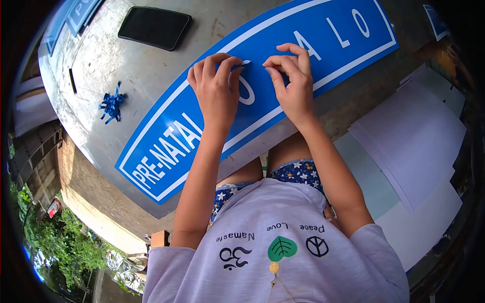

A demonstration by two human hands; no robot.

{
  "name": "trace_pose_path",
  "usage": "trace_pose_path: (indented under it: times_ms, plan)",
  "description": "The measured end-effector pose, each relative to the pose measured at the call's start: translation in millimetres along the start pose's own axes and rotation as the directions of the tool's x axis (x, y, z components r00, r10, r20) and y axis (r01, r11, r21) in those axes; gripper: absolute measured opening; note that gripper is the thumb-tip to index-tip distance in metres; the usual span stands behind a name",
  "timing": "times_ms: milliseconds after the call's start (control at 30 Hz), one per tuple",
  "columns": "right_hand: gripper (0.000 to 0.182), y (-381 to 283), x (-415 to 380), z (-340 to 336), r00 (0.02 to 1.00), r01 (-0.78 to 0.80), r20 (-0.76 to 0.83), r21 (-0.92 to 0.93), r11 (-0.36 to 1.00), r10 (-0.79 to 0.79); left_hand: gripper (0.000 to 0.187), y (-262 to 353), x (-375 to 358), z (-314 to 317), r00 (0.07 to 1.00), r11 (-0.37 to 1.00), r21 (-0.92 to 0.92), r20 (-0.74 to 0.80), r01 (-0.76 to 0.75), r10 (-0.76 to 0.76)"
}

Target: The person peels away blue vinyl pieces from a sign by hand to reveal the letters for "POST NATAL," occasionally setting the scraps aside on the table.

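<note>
1. Lavender fabric shirt (275, 217), lower centre, is showing upside-down "Namaste", "Love", "Peace".
2. Long blue rectangular sign (261, 100), white-bordered, is crossing the upper centre, reading "PRE-NATAL", "O", "A L O".
3. Bare left hand (216, 85) and bare right hand (293, 83) are forming narrow pinches; I cannot tell whether either is holding the tiny pale scrap (246, 63).

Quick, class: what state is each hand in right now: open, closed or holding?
Left hand: closed, apparently pinching a small scrap.
Right hand: curled; whether it holds anything cannot be told.
</note>
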State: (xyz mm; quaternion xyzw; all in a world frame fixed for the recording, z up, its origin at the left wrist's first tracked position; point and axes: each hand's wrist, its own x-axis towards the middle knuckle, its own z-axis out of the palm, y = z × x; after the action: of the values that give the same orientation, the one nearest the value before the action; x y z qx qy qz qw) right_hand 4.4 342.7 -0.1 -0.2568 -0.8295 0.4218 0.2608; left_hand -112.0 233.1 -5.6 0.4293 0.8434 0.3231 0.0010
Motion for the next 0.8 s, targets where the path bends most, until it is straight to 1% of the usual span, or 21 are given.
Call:
trace_pose_path:
  times_ms: [33, 100, 200, 233, 333, 400, 500, 533, 567, 633, 667, 733, 767, 800]
  plan:
    - [0.011, -4.9, -9.6, -0.2, 0.996, -0.050, -0.072, -0.044, 0.998, 0.047, 0.015, -0.3, -0.8, 0.5, 1.000, 1.000, 0.000, -0.019, 0.010, -0.010]
    - [0.020, -18.1, -27.3, 2.2, 0.995, -0.070, -0.071, -0.087, 0.994, 0.064, 0.013, -0.9, 0.5, 2.7, 1.000, 1.000, -0.011, -0.010, 0.004, -0.004]
    - [0.027, -27.3, -48.5, 16.2, 0.991, -0.112, -0.081, -0.014, 0.994, 0.111, 0.014, 0.3, 3.0, 6.2, 1.000, 0.999, -0.029, -0.026, -0.017, 0.016]
    - [0.028, -28.4, -52.5, 20.1, 0.990, -0.114, -0.088, -0.043, 0.993, 0.110, 0.014, -0.1, 3.4, 8.1, 1.000, 0.999, -0.031, -0.018, -0.024, 0.023]
    - [0.028, -28.2, -50.4, 22.8, 0.983, -0.132, -0.135, -0.054, 0.990, 0.124, 0.009, -2.8, 4.8, 10.5, 0.999, 0.999, -0.013, -0.024, -0.029, 0.029]
    - [0.026, -27.0, -41.7, 18.9, 0.970, -0.177, -0.182, -0.056, 0.983, 0.164, 0.009, -4.7, 6.7, 12.3, 0.999, 1.000, -0.010, -0.018, -0.029, 0.029]
    - [0.023, -15.8, -21.7, 16.3, 0.974, -0.181, -0.151, -0.077, 0.980, 0.168, 0.009, -4.1, 5.6, 12.5, 1.000, 1.000, -0.002, -0.014, -0.019, 0.019]
    - [0.020, -16.6, -13.0, 15.2, 0.979, -0.157, -0.153, -0.158, 0.975, 0.133, 0.008, -3.4, 5.9, 12.9, 1.000, 1.000, 0.002, -0.015, -0.014, 0.014]
    - [0.020, -13.8, -9.3, 17.2, 0.980, -0.154, -0.152, -0.157, 0.975, 0.130, 0.008, -3.1, 5.8, 12.9, 1.000, 1.000, 0.004, -0.018, -0.013, 0.013]
    - [0.017, -11.3, -1.7, 20.2, 0.992, -0.075, -0.115, -0.248, 0.966, 0.047, 0.008, -3.0, 6.3, 11.9, 1.000, 1.000, -0.023, 0.004, -0.006, 0.006]
    - [0.017, -11.7, -0.8, 21.7, 0.993, -0.064, -0.115, -0.250, 0.966, 0.036, 0.008, -2.9, 6.5, 11.3, 1.000, 1.000, -0.024, -0.007, -0.007, 0.007]
    - [0.012, -9.2, -2.4, 25.6, 0.990, -0.042, -0.141, -0.305, 0.951, -0.002, 0.007, -1.1, 6.8, 11.1, 1.000, 1.000, -0.023, 0.023, 0.010, -0.010]
    - [0.012, -9.0, -2.4, 26.2, 0.989, -0.022, -0.147, -0.318, 0.948, -0.027, 0.007, 0.4, 7.4, 11.1, 1.000, 0.999, -0.033, -0.002, 0.001, -0.001]
    - [0.012, -10.3, -3.4, 27.0, 0.989, -0.032, -0.145, -0.343, 0.939, -0.019, 0.007, 1.8, 7.2, 10.3, 1.000, 1.000, -0.028, 0.013, 0.005, -0.004]
